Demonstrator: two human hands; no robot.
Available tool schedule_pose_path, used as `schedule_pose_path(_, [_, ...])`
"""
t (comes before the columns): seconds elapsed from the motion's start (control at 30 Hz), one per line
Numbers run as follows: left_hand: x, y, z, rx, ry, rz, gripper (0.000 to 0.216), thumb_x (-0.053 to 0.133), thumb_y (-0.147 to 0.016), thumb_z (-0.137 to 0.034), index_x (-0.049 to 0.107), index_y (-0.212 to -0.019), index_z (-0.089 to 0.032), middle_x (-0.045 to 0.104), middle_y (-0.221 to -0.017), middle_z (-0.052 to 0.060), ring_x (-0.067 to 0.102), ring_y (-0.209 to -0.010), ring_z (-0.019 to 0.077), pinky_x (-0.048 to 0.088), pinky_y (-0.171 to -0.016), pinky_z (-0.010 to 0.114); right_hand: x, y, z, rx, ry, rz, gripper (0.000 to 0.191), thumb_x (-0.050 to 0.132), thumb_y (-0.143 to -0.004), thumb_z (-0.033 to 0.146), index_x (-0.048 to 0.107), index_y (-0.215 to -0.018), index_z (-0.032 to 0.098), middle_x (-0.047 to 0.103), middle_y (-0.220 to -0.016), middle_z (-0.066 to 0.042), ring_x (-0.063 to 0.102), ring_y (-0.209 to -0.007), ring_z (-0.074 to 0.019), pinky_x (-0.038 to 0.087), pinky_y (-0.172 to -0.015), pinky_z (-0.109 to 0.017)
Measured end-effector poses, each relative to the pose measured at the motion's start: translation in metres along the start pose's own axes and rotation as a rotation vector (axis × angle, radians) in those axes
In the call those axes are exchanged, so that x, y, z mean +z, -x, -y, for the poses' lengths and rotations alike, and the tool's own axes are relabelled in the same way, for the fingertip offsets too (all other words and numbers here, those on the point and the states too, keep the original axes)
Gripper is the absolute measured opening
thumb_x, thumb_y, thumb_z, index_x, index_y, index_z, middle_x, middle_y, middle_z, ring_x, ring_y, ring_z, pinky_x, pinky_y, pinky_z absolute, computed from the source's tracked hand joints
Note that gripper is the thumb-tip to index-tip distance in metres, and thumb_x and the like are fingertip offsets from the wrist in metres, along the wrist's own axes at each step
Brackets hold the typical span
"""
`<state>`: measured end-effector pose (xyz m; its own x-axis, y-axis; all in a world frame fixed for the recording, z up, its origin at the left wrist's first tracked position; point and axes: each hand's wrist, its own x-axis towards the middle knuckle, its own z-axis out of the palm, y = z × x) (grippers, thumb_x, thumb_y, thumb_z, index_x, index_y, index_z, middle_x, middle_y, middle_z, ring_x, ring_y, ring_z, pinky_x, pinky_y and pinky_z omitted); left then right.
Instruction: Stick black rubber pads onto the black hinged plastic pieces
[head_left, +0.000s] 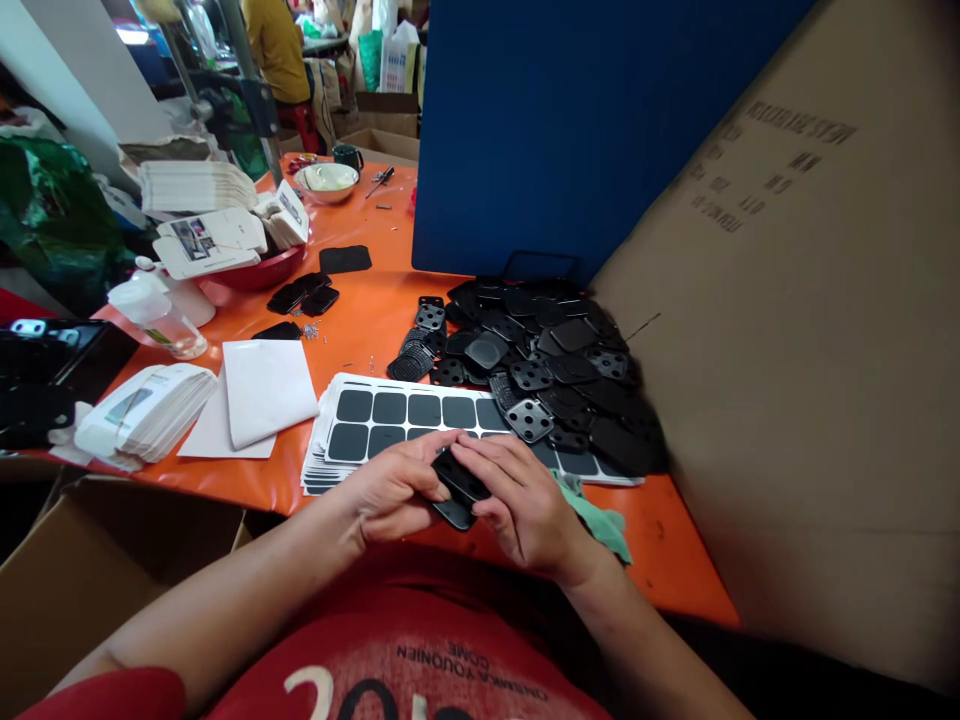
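Note:
Between my two hands, close to my body, is a small black plastic part (459,488) made of flat, rounded plates. My left hand (401,490) pinches it from the left with thumb and fingers. From the right, my right hand (521,495) is closed on the same part, fingers over its top and thumb at its lower edge. Just beyond the hands lies a stack of white sheets (328,417) with dark rounded-square stickers. Behind and right of the sheets a heap of similar black parts (574,365) is piled, some with round holes. A green cloth (600,520) lies by my right wrist.
A blue board (570,130) and a tall cardboard box (810,330) wall off the back and right. On the orange table (375,285) stand folded white boxes (150,410), a clear bottle (169,325) and a bowl (328,181). A person in yellow (276,55) sits far back.

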<state>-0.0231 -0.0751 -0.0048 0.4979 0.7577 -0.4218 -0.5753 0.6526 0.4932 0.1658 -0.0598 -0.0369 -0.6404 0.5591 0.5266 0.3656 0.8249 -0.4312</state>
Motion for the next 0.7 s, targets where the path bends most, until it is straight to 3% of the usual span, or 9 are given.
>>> schedule_pose_path(0.1, [-0.002,0.001,0.013,0.052,-0.029,-0.039,0.067,0.058,-0.053,0.000,0.060,-0.117,-0.020,0.063,-0.120,0.010,0.061,-0.107,0.0223,0.049,-0.083,0.027,0.009,0.001,0.004,0.146,-0.161,-0.160,0.046,0.030,-0.101,0.044,0.062,-0.123,0.019,0.068,-0.114,-0.014,0.063,-0.104,-0.0270,0.052,-0.087,-0.046])
schedule_pose_path(0.2, [-0.003,0.003,0.028,0.183,-0.192,-0.025,0.078,0.064,-0.059,-0.003,0.051,-0.133,-0.024,0.056,-0.134,0.009,0.054,-0.121,0.0284,0.047,-0.094,0.035,0.020,-0.002,0.003,0.501,-0.396,-0.398,0.046,0.033,-0.100,0.048,0.068,-0.102,0.019,0.073,-0.095,-0.010,0.068,-0.089,-0.0232,0.054,-0.078,-0.039])
schedule_pose_path(0.3, [-0.006,0.005,0.034,0.402,-0.485,0.011,0.075,0.064,-0.066,-0.003,0.051,-0.137,-0.022,0.051,-0.142,0.009,0.039,-0.137,0.0293,0.026,-0.116,0.039,0.029,-0.011,-0.003,0.906,-0.687,-0.725,0.049,0.043,-0.093,0.061,0.065,-0.085,0.019,0.070,-0.078,-0.005,0.067,-0.072,-0.0199,0.055,-0.069,-0.034])
schedule_pose_path(0.4, [-0.010,0.003,0.035,0.469,-0.699,-0.041,0.070,0.065,-0.067,-0.006,0.053,-0.135,-0.018,0.057,-0.135,0.013,0.044,-0.132,0.0324,0.020,-0.118,0.042,0.038,-0.018,0.000,1.078,-0.860,-0.876,0.050,0.051,-0.084,0.069,0.061,-0.079,0.020,0.067,-0.073,-0.002,0.065,-0.068,-0.0175,0.054,-0.067,-0.031])
schedule_pose_path(0.5, [-0.012,-0.004,0.033,0.468,-0.836,-0.273,0.074,0.064,-0.065,-0.011,0.046,-0.137,-0.015,0.062,-0.121,0.015,0.055,-0.116,0.0325,0.032,-0.109,0.048,0.050,-0.017,0.019,1.030,-0.810,-0.702,0.047,0.047,-0.090,0.063,0.063,-0.083,0.019,0.068,-0.078,-0.003,0.064,-0.072,-0.0177,0.054,-0.070,-0.031])
schedule_pose_path(0.6, [-0.014,-0.011,0.028,0.414,-0.742,-0.378,0.061,0.056,-0.063,-0.013,0.049,-0.123,-0.015,0.064,-0.098,0.007,0.060,-0.092,0.0230,0.046,-0.088,0.038,0.059,-0.007,0.040,0.714,-0.682,-0.464,0.038,0.041,-0.098,0.048,0.063,-0.110,0.020,0.067,-0.106,-0.008,0.064,-0.098,-0.0214,0.052,-0.088,-0.036])
schedule_pose_path(0.7, [-0.020,-0.012,0.019,0.389,-0.539,-0.407,0.038,0.049,-0.058,-0.013,0.054,-0.096,-0.018,0.058,-0.079,0.000,0.053,-0.074,0.0148,0.043,-0.070,0.027,0.053,0.014,0.038,0.449,-0.438,-0.334,0.041,0.043,-0.099,0.037,0.048,-0.136,0.022,0.056,-0.128,-0.013,0.055,-0.118,-0.0249,0.046,-0.100,-0.043])
